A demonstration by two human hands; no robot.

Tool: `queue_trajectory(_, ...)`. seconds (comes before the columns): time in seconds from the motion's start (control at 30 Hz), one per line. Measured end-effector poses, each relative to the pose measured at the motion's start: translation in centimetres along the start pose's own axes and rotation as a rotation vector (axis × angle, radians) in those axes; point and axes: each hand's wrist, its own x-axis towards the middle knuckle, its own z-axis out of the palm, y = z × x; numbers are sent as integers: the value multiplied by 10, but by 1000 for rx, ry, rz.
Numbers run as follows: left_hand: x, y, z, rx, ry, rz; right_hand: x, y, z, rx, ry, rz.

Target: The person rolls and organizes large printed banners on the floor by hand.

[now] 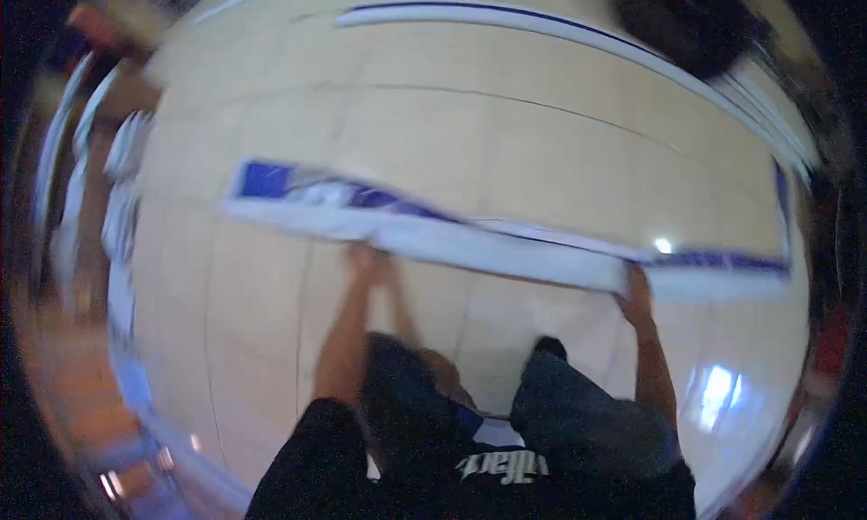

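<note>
A long, narrow folded sheet (497,250), white with blue printed areas, lies across the tiled floor in front of my knees. Its left end is flat with a dark blue patch, and blue also shows along its right end. My left hand (366,256) grips its near edge left of the middle, slightly blurred by motion. Toward the right end, my right hand (637,296) has its fingers wrapped over the same near edge. Parts of the fingers on both hands are hidden by the sheet or by blur.
Another long white strip with a blue edge (506,16) lies farther back and curves right. White bundles (119,218) line the left side. A dark rounded shape (682,23) stands at the upper right. My knees (578,407) are close to the sheet on the beige tiles (262,312).
</note>
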Motion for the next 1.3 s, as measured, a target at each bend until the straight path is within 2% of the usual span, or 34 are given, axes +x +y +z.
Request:
queue_trajectory(0.03, 9, -21, -34, 12, -18, 29, -6, -6, -11, 84, 29, -145)
queue_trajectory(0.1, 33, -90, -85, -193, -8, 0, -24, -35, -52, -4, -92, 93)
queue_trajectory(0.17, 72, -126, -127, -620, 33, -196, -34, -9, -47, -36, -26, 286)
queue_trajectory(0.2, 82, -123, -144, -704, 73, -257, -41, 11, -41, -39, 0, 354)
queue_trajectory(0.23, 82, -109, -151, -714, 130, -265, -52, 38, -36, -45, 14, 399)
queue_trajectory(0.27, 74, -90, -147, -683, 197, -198, -58, 63, -25, -58, 66, 530)
queue_trajectory(0.3, 64, -67, -131, -634, 294, -48, -62, 84, -10, -59, 114, 658)
queue_trajectory(0.33, 58, -48, -103, -573, 455, 193, -60, 107, 5, -34, 117, 682)
queue_trajectory(0.37, 28, -13, -133, -564, 381, 311, -50, 137, 17, 249, 285, 894)
queue_trajectory(0.4, -1, 19, -159, -561, 300, 427, -22, 43, 7, 456, 493, 1065)
queue_trajectory(0.43, -26, 63, -176, -413, 218, 540, -8, 34, -2, 460, 512, 1062)
queue_trajectory(0.47, -51, 109, -194, -278, 144, 661, 11, 33, -11, 742, 572, 1152)
queue_trajectory(0.5, -65, 150, -206, -204, 111, 698, 34, 29, -22, 1026, 622, 1225)
queue_trajectory(0.53, -69, 177, -214, -129, 77, 732, 56, 30, -26, 1021, 625, 1216)
queue_trajectory(0.6, -59, 194, -209, -122, 150, 777, 94, 43, -18, 1065, 526, 1371)
queue_trajectory(0.63, -51, 202, -205, -99, 215, 827, 106, 52, 0, 1070, 532, 1364)
queue_trajectory(0.7, -3, 166, -163, -161, 195, 864, 117, 62, 41, 591, 529, 1055)
queue_trajectory(0.73, 19, 138, -150, -221, 160, 895, 121, 40, 38, 666, 536, 1054)
queue_trajectory(0.77, 27, 117, -159, -112, 153, 841, 121, 16, 35, 739, 539, 1052)
queue_trajectory(0.8, 33, 93, -168, -3, 145, 785, 113, 6, 68, 945, 332, 931)
queue_trajectory(0.83, 44, 35, -157, -203, 329, 841, 104, -3, 102, 1133, 108, 817)
queue_trajectory(0.87, 45, -8, -168, 55, 331, 714, 81, -30, 108, 1200, -66, 632)
queue_trajectory(0.93, 55, -103, -187, 161, 89, 116, 36, -85, 124, 1337, -407, 237)
queue_trajectory(1.0, -4, -92, -242, 430, 82, -475, -8, -91, 146, 1593, -80, 514)
queue_trajectory(1.07, 9, -178, -211, 125, 127, -74, -31, -69, 101, 1468, 290, 855)
queue_trajectory(1.1, 14, -216, -200, -22, 101, 119, -43, -21, 94, 1128, 419, 919)
queue_trajectory(1.13, -11, -183, -207, -84, 146, 217, -46, 53, 120, 770, 443, 1200)
queue_trajectory(1.17, -31, -154, -205, -183, 211, 374, -22, 31, 50, 933, 827, 1417)
queue_trajectory(1.2, -60, -83, -232, -286, 77, 266, -18, 62, 47, 931, 912, 1373)
queue_trajectory(1.23, -72, -49, -232, -389, -1, 293, -14, 94, 48, 928, 993, 1324)
queue_trajectory(1.27, -86, -10, -230, -473, -7, 313, -2, 107, 30, 1339, 1023, 1361)
queue_trajectory(1.3, -98, 35, -240, -507, -56, 301, 7, 109, 11, 1563, 846, 1222)
